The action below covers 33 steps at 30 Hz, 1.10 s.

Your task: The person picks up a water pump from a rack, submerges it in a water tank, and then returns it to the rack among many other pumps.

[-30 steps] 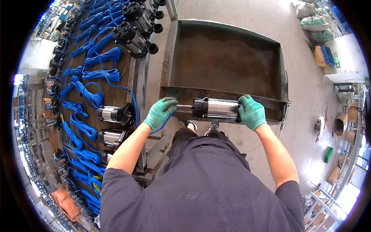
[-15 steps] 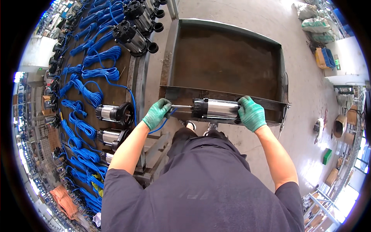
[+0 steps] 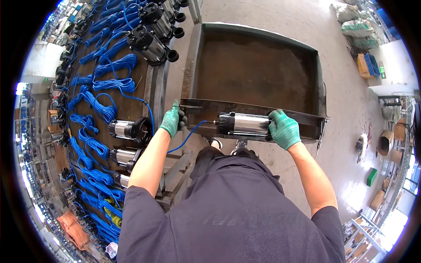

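My right hand (image 3: 285, 130), in a green glove, grips the right end of a shiny steel submersible pump (image 3: 247, 124) with a black head. The pump lies across the near ledge of a metal tray (image 3: 258, 106). A blue cable (image 3: 188, 135) runs left from the pump's head, passing below my left hand (image 3: 172, 121). That gloved hand is at the tray's left corner, thumb raised and apart from the fingers. Beside its fingertips a thin dark rod (image 3: 191, 106), perhaps a screwdriver shaft, extends along the ledge; whether the glove touches it is unclear.
On the left, a bench (image 3: 140, 94) carries coiled blue cables (image 3: 115, 84) and several more pumps (image 3: 147, 45). Sacks (image 3: 358, 28), a blue bin (image 3: 372, 65) and a green box (image 3: 371, 177) are on the floor at right.
My left hand has drawn the rod-like tool away from the pump's head, moving left and up, and its fingers have opened. The cable shows more fully. My right hand stays on the pump.
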{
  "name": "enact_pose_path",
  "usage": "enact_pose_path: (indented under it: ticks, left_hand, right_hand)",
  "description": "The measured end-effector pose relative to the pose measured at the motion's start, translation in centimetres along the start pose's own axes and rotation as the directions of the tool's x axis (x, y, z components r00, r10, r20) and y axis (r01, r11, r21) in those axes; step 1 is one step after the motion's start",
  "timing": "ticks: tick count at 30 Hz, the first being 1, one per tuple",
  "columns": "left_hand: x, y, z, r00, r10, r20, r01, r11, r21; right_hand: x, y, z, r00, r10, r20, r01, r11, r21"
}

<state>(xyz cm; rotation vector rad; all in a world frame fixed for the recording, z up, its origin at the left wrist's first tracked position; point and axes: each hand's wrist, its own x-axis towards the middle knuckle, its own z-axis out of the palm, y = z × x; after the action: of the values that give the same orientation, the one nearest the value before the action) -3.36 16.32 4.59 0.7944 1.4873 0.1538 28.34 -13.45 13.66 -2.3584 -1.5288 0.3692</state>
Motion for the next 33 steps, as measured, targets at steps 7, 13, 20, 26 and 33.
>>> enact_pose_path:
  ticks: [7, 13, 20, 26, 33]
  left_hand:
    - [-4.8, -2.8, 4.4, 0.834, 0.473, 0.283, -0.548, 0.767, 0.335]
    - [-10.7, -3.6, 9.9, 0.591, 0.630, 0.503, -0.752, 0.205, 0.627]
    - [-13.5, -2.5, 11.5, 0.618, 0.564, 0.548, -0.591, -0.126, 0.797]
    - [-13.3, -3.0, 10.9, 0.599, 0.579, 0.553, -0.533, -0.227, 0.815]
    - [-14.8, -1.4, 12.2, 0.724, 0.463, 0.511, -0.512, -0.136, 0.848]
  right_hand:
    - [0.3, 4.5, -0.6, 0.988, 0.152, -0.012, -0.126, 0.860, 0.494]
    - [-2.0, 11.9, -3.5, 0.788, 0.338, 0.515, -0.459, 0.879, 0.125]
    - [-4.2, 14.2, 1.9, 0.858, 0.124, 0.499, -0.183, 0.981, 0.069]
    - [-3.0, 12.1, 0.7, 0.701, 0.140, 0.700, -0.568, 0.703, 0.428]
    - [-6.6, 13.2, 3.7, 0.986, -0.166, -0.005, 0.166, 0.985, 0.053]
